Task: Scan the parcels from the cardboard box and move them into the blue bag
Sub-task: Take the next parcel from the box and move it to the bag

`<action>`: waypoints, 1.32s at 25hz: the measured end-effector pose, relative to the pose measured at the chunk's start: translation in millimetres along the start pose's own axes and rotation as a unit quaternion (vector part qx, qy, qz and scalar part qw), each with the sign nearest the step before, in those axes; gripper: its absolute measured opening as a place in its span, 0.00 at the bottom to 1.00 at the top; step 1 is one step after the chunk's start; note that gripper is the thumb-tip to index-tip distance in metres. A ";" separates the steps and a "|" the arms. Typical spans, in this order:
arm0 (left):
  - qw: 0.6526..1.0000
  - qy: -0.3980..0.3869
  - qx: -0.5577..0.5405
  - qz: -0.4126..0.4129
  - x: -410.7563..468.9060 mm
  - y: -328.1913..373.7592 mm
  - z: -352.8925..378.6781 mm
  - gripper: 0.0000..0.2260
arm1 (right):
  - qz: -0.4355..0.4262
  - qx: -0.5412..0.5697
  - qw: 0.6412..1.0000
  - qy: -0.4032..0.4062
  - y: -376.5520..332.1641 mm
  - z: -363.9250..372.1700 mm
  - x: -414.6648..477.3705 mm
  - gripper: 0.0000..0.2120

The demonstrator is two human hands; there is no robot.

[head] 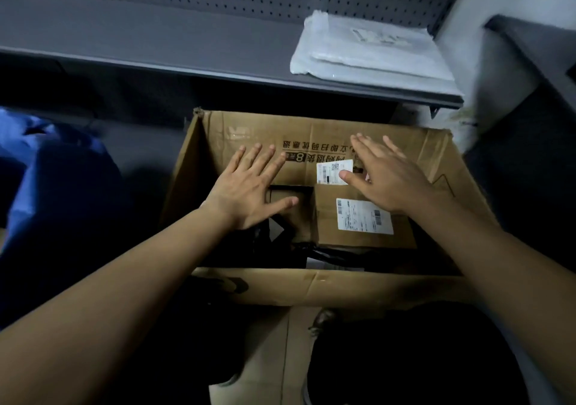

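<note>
My left hand (249, 192) and right hand (389, 177) hovered empty, fingers spread, over the cardboard box (311, 283), its labelled parcel (358, 230) at 3 o'clock likely next to grasp and scan, the blue bag (46, 170) at 9 o'clock.

Parcel (358, 236) in box (311, 133); bag (46, 170) apparently left; shelf (156, 46) behind.

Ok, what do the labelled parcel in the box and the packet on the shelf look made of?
Parcel: likely cardboard, matt brown, with folded flap edges and white paper label. Packet: seemingly thin plastic film, whitish and glossy, wrinkled with glints.
</note>
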State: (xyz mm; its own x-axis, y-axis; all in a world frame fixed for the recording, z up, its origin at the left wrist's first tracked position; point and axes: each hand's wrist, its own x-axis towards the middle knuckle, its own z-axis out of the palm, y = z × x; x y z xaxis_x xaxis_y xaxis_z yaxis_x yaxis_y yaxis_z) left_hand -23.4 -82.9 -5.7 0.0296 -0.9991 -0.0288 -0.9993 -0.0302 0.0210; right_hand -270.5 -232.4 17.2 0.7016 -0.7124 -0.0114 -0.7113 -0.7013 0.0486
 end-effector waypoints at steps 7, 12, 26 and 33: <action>0.999 -0.031 -0.010 0.007 24.4 13.9 44.6 0.42 | 0.015 0.042 0.999 -0.001 -2.6 53.4 -2.6 0.39; 0.997 -0.049 -0.045 -0.035 34.4 -12.1 57.9 0.42 | 0.014 0.093 0.995 -0.024 -10.8 79.6 12.2 0.40; 0.994 -0.096 -0.049 -0.019 57.1 -15.3 94.2 0.39 | 0.007 0.127 0.987 -0.093 6.7 114.6 10.9 0.41; 0.982 -0.113 -0.066 -0.139 46.9 -80.8 92.0 0.33 | -0.010 0.135 0.985 -0.107 -10.7 124.8 27.7 0.43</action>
State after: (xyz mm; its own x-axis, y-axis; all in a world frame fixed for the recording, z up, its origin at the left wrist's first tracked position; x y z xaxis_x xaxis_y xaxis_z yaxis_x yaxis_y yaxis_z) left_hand 56.8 -124.7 -100.6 0.2803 -0.9202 -0.2733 -0.9411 -0.3195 0.1105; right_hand -248.8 -247.9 -108.2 0.7116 -0.6669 -0.2211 -0.7026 -0.6762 -0.2215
